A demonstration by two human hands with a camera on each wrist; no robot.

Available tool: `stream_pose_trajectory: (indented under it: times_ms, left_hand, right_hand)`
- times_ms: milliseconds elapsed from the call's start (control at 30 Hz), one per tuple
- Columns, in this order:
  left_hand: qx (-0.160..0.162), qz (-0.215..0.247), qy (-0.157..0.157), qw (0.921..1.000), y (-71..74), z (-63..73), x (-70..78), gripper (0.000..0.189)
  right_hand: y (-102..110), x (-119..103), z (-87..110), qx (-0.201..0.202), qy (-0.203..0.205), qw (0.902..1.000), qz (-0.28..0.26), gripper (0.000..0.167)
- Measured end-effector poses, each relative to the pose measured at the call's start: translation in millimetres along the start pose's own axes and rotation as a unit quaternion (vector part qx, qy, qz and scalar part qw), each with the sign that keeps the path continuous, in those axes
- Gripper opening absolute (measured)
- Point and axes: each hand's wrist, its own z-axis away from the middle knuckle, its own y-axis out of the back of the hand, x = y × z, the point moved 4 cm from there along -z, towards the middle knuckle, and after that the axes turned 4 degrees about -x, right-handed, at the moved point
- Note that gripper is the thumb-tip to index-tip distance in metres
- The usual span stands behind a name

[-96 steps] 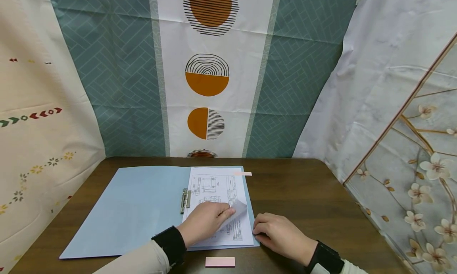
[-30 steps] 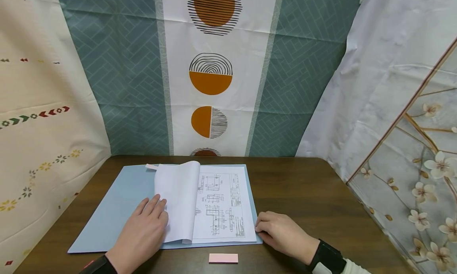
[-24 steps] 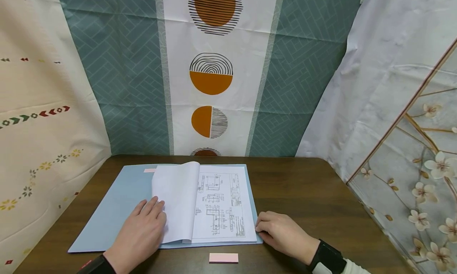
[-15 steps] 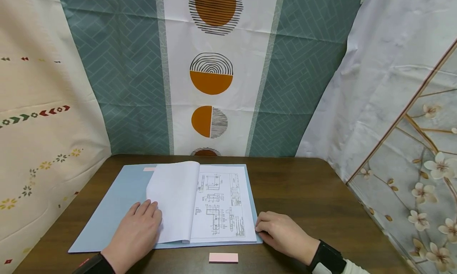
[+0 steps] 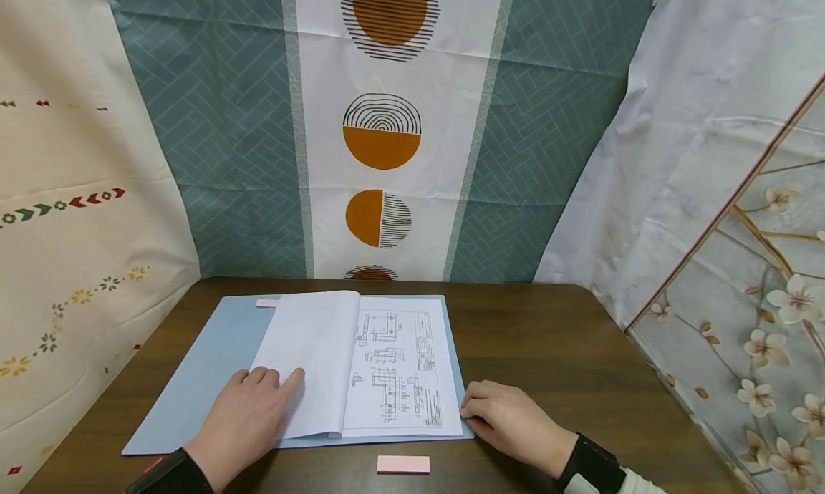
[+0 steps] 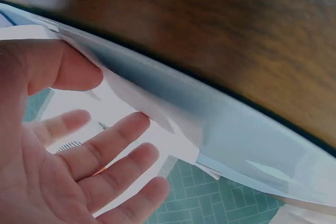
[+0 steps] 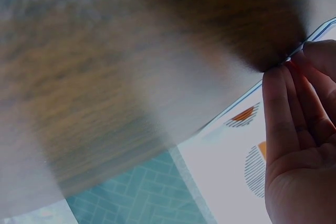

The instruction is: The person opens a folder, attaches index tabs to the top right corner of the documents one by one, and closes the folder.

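Note:
A light blue folder (image 5: 193, 379) lies spread on the table, holding a stack of papers with technical drawings (image 5: 412, 369). The top sheet (image 5: 316, 351) is turned over to the left, its blank back up, and a pale pink sticky tab (image 5: 267, 303) sticks out at its far edge. My left hand (image 5: 245, 422) rests with spread fingers on the near left part of this sheet; in the left wrist view its fingers (image 6: 126, 135) are extended. At the folder's near right corner, my right hand (image 5: 509, 422) has bent fingers, with thumb and fingertips meeting at the folder's edge (image 7: 231, 106).
A pink sticky-note pad (image 5: 403, 465) lies in front of the folder, near the table's front edge. The brown wooden table (image 5: 535, 344) extends to the right. Patterned cloths (image 5: 561, 107) hang behind the table and at both sides.
The left hand first lifted the top sheet's near right corner, then turned the sheet leftward. It has since slid left along the sheet, which lies flatter. The right hand stays put.

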Motion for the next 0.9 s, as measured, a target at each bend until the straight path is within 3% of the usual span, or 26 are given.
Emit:
stream_pose_trajectory:
  times_ms: [200, 333, 467, 667, 900]
  left_hand:
    - [-0.019, 0.027, -0.002, 0.9994, -2.2, -3.4, 1.7, 0.026]
    - [-0.048, 0.064, 0.008, 0.9968, -4.8, -7.8, 2.1, 0.029]
    - [-0.056, 0.085, 0.020, 0.9946, -5.2, -9.9, 1.3, 0.033]
    - [-0.062, 0.081, 0.020, 0.9946, -6.4, -11.4, -1.0, 0.043]
    - [-0.062, 0.066, 0.019, 0.9957, -4.7, -14.0, -1.4, 0.040]
  right_hand:
    - [-0.1, 0.7, -0.4, 0.001, 0.003, 1.0000, -0.003, 0.018]
    - [0.2, 0.8, -0.7, 0.001, 0.005, 1.0000, -0.004, 0.017]
    - [0.6, 0.7, -0.9, 0.002, 0.005, 1.0000, -0.002, 0.018]
    - [0.5, 0.5, -0.4, 0.003, 0.005, 1.0000, -0.004, 0.019]
    - [0.8, -0.2, -0.4, 0.008, 0.009, 0.9999, 0.000, 0.019]
